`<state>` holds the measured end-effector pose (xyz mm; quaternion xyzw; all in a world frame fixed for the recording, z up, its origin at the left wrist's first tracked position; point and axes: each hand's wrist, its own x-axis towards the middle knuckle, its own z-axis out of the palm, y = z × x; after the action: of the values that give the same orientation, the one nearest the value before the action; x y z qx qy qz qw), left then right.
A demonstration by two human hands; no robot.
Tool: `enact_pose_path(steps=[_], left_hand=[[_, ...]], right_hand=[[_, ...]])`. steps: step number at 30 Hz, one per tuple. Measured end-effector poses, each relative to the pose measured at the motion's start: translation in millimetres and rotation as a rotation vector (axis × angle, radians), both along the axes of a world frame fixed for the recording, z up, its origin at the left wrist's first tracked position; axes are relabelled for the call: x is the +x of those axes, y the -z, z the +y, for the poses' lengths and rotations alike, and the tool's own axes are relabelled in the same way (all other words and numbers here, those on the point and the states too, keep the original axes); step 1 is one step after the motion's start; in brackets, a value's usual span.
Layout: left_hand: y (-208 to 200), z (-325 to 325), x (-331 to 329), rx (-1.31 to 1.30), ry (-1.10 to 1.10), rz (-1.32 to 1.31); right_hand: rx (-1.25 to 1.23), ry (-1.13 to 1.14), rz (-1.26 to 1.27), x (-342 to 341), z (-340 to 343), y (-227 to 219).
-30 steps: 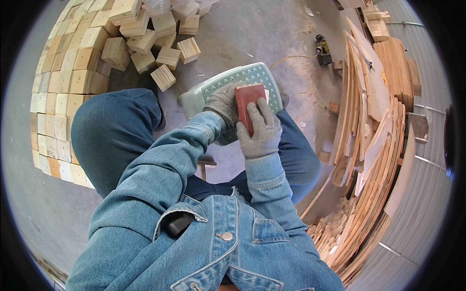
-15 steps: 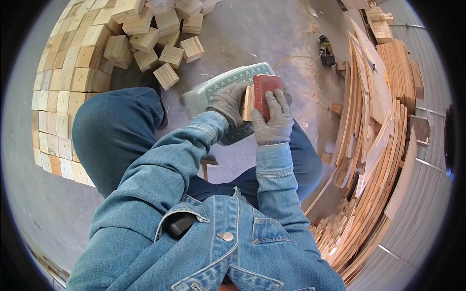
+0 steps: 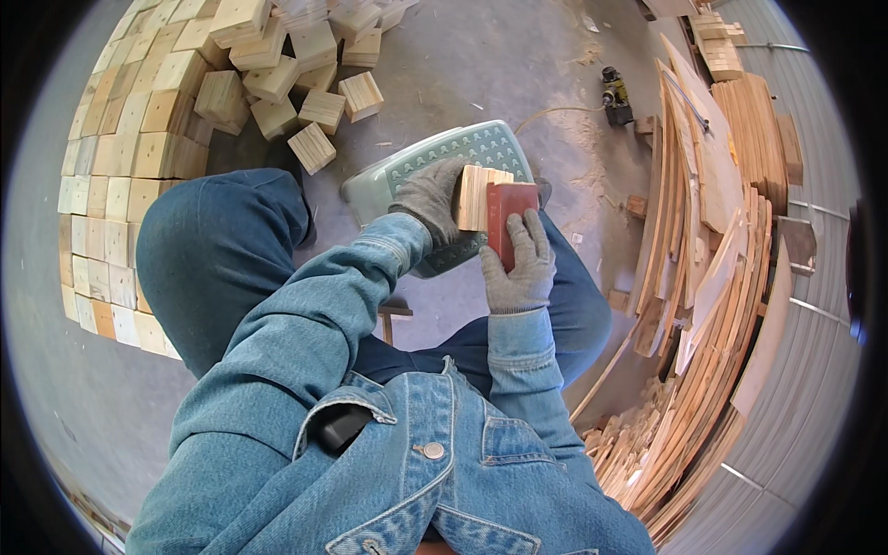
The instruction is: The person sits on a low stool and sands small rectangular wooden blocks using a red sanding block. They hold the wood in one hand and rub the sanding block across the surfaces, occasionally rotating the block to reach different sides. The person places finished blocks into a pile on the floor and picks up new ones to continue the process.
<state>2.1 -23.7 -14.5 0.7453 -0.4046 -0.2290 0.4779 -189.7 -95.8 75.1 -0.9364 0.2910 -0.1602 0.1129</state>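
Note:
My left hand (image 3: 425,202), in a grey glove, is closed around a pale wooden block (image 3: 474,199) with a striped, layered face. In my gloved right hand (image 3: 520,268) is a red sanding block (image 3: 508,208), its fingers and thumb wrapped about the lower part. The sanding block lies against the right side of the wooden block. Both are held over a pale green plastic stool (image 3: 504,141) with a patterned top, which stands between my knees.
Stacked wooden blocks (image 3: 111,194) form a wall at the left, with loose blocks (image 3: 312,148) heaped beside it. A cordless drill (image 3: 615,97) stands on the floor at the far right. Long thin boards (image 3: 740,305) are piled along the right side, with wood scraps (image 3: 638,435) near me.
My right hand has drawn the sanding block down toward me along the wooden block, uncovering more of the wooden block's top. My left hand has barely moved.

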Motion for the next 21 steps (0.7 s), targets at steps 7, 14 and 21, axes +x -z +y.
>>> enact_pose_path(steps=[7,14,21], left_hand=[[8.8,-2.1,1.8,0.008,0.015,0.062],[4.2,-0.7,-0.5,0.004,-0.004,-0.006],[-1.4,0.3,3.3,-0.014,-0.001,0.039]], right_hand=[[0.040,-0.049,0.015,-24.4,25.8,-9.3],[0.002,-0.055,-0.028,-17.8,18.9,-7.8],[-0.062,-0.082,-0.087,22.7,-14.6,1.4]])
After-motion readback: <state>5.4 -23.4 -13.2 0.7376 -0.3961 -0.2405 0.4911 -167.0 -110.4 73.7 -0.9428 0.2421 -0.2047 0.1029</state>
